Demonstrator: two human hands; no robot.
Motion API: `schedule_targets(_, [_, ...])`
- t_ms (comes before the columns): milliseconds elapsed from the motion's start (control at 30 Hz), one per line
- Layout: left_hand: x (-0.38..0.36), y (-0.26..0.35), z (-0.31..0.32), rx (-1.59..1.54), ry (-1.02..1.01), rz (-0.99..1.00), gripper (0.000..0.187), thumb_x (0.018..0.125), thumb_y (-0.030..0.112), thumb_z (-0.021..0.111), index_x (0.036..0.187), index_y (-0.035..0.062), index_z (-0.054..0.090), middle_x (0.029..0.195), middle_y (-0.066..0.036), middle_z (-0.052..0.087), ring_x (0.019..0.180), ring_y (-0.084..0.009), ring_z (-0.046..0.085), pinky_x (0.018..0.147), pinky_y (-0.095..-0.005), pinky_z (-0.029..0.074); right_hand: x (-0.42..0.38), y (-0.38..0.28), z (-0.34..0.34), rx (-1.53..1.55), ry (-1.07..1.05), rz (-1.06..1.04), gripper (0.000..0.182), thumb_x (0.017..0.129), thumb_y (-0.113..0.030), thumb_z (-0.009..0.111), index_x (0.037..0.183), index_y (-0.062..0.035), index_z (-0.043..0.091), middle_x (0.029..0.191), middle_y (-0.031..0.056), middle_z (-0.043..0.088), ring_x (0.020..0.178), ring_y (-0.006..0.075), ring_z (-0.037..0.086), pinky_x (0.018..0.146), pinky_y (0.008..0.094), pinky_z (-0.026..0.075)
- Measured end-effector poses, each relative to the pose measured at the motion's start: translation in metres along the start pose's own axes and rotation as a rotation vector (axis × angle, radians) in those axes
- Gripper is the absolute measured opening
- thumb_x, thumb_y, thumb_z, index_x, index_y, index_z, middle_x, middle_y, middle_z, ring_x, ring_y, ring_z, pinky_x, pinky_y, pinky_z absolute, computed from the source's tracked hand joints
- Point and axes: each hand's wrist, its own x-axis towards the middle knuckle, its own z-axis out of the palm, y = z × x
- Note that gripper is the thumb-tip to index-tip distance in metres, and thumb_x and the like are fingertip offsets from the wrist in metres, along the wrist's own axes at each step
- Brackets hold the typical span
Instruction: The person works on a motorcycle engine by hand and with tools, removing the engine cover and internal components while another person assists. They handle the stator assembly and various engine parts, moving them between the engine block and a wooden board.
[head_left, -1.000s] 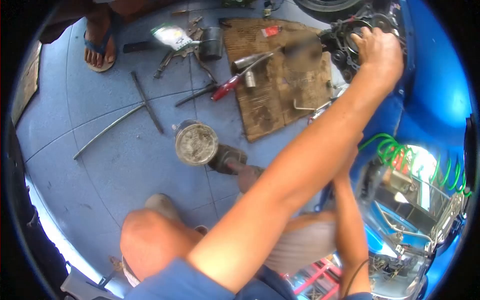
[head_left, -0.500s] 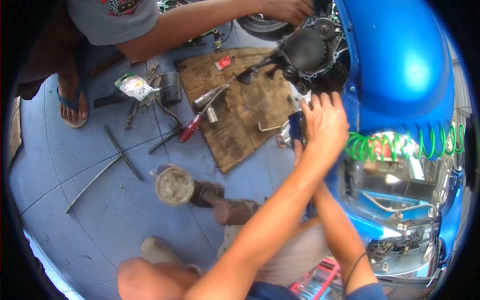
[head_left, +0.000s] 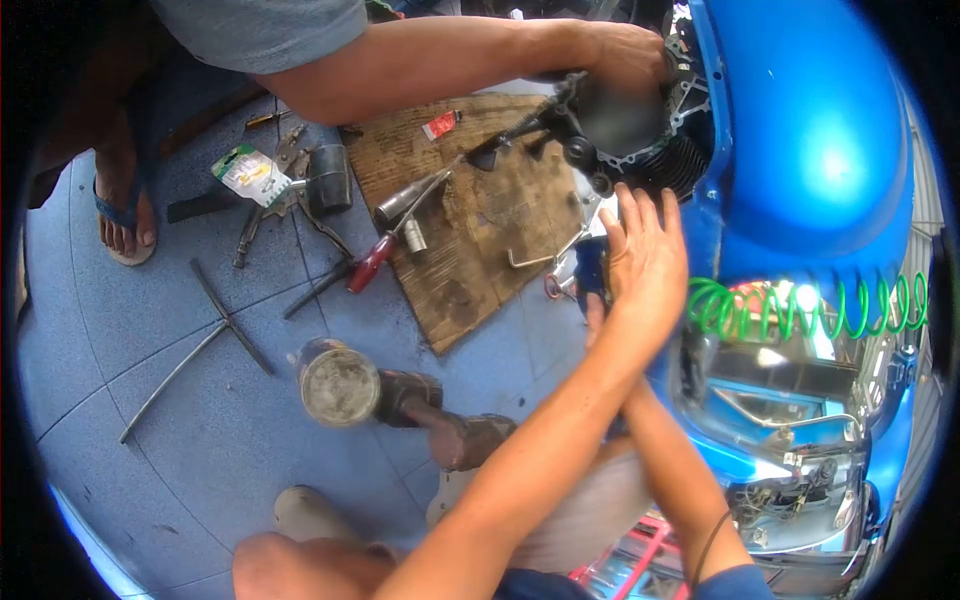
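Note:
My left hand point(head_left: 648, 255) is stretched out just below the engine's cooling fins, its back toward me and its fingers apart. Beneath its left side shows a dark blue flat piece point(head_left: 592, 262), whose kind I cannot make out. My right hand point(head_left: 595, 315) is mostly hidden under my left forearm, where the arms cross; a fingertip shows against the blue piece's lower end. Above is the opened engine point(head_left: 690, 110) with its bare gasket face. Another person's hand point(head_left: 632, 55) reaches into it from the top left, over a blurred dark round part point(head_left: 620, 115).
A stained cardboard sheet point(head_left: 480, 250) carries sockets and a red-handled screwdriver point(head_left: 372, 264). Left of it lie a black mallet point(head_left: 330, 178), pliers and a T-handle wrench point(head_left: 228, 322). A piston point(head_left: 340, 385) stands near my foot. Blue bodywork point(head_left: 810, 130) and a green coiled hose point(head_left: 780, 305) border the right.
The other person's hand has moved right and down, onto the engine. My left hand's fingers look more spread. The view has shifted slightly.

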Motion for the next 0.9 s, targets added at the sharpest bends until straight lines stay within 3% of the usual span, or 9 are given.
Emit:
schedule_targets(167, [0.001, 0.001, 0.002, -0.01, -0.009, -0.004, 0.092, 0.078, 0.035, 0.079, 0.152, 0.002, 0.036, 0.148, -0.026, 0.044, 0.144, -0.0443, 0.03, 0.112, -0.0615, 0.022, -0.003, 0.004, 0.001, 0.017, -0.011, 0.08, 0.075, 0.102, -0.032, 0.058, 0.156, 0.0036, 0.021, 0.16, 0.0221, 0.027, 0.148, 0.0324, 0.023, 0.121, 0.0366, 0.016])
schedule_targets(233, [0.001, 0.0, 0.001, -0.018, -0.011, 0.002, 0.091, 0.079, 0.035, 0.079, 0.152, 0.0019, 0.036, 0.148, -0.026, 0.043, 0.145, -0.0445, 0.029, 0.112, -0.0617, 0.022, 0.002, -0.009, -0.005, 0.045, 0.162, -0.012, 0.047, 0.096, -0.02, 0.071, 0.135, 0.0017, 0.056, 0.125, 0.0173, 0.064, 0.11, 0.0257, 0.06, 0.096, 0.0395, 0.046])
schedule_targets(267, [0.001, -0.001, 0.001, -0.036, -0.027, -0.002, 0.091, 0.079, 0.035, 0.078, 0.152, 0.0018, 0.036, 0.149, -0.026, 0.043, 0.145, -0.0446, 0.029, 0.112, -0.0618, 0.022, 0.0, -0.006, -0.005, 0.043, 0.163, -0.011, 0.047, 0.096, -0.02, 0.071, 0.135, 0.0017, 0.056, 0.125, 0.0173, 0.064, 0.11, 0.0257, 0.06, 0.096, 0.0395, 0.046])
schedule_targets(333, [0.0, -0.001, -0.002, -0.034, -0.04, -0.001, 0.09, 0.079, 0.035, 0.079, 0.151, 0.0015, 0.037, 0.148, -0.025, 0.044, 0.145, -0.0446, 0.029, 0.112, -0.0615, 0.022, -0.009, 0.013, 0.001, 0.075, -0.05, 0.031, 0.069, 0.103, -0.029, 0.057, 0.154, 0.0043, 0.026, 0.157, 0.0234, 0.032, 0.145, 0.0335, 0.028, 0.12, 0.0369, 0.02])
schedule_targets(567, [0.001, -0.003, -0.001, -0.084, -0.015, 0.009, 0.092, 0.075, 0.034, 0.083, 0.149, 0.0014, 0.04, 0.145, -0.024, 0.045, 0.143, -0.0441, 0.031, 0.112, -0.0603, 0.024, 0.007, 0.004, -0.009, 0.144, -0.023, -0.116, 0.063, 0.103, -0.023, 0.055, 0.154, 0.004, 0.028, 0.157, 0.0202, 0.034, 0.143, 0.0311, 0.03, 0.119, 0.0357, 0.02])
schedule_targets(733, [-0.001, -0.006, -0.012, -0.099, -0.014, 0.026, 0.091, 0.074, 0.033, 0.085, 0.148, 0.0009, 0.042, 0.14, -0.024, 0.048, 0.14, -0.0431, 0.035, 0.112, -0.0582, 0.024, -0.002, 0.006, -0.009, 0.112, -0.097, 0.027, 0.063, 0.102, -0.026, 0.059, 0.152, 0.002, 0.034, 0.153, 0.0206, 0.042, 0.14, 0.0299, 0.039, 0.114, 0.038, 0.03])
schedule_targets(900, [-0.002, -0.007, -0.013, -0.141, -0.005, 0.053, 0.091, 0.072, 0.033, 0.086, 0.145, -0.0007, 0.045, 0.135, -0.024, 0.052, 0.136, -0.0421, 0.038, 0.111, -0.0556, 0.023, -0.004, 0.007, -0.008, 0.155, -0.054, 0.039, 0.06, 0.1, -0.028, 0.062, 0.149, 0.0012, 0.04, 0.146, 0.0209, 0.05, 0.134, 0.0291, 0.047, 0.11, 0.0389, 0.036])
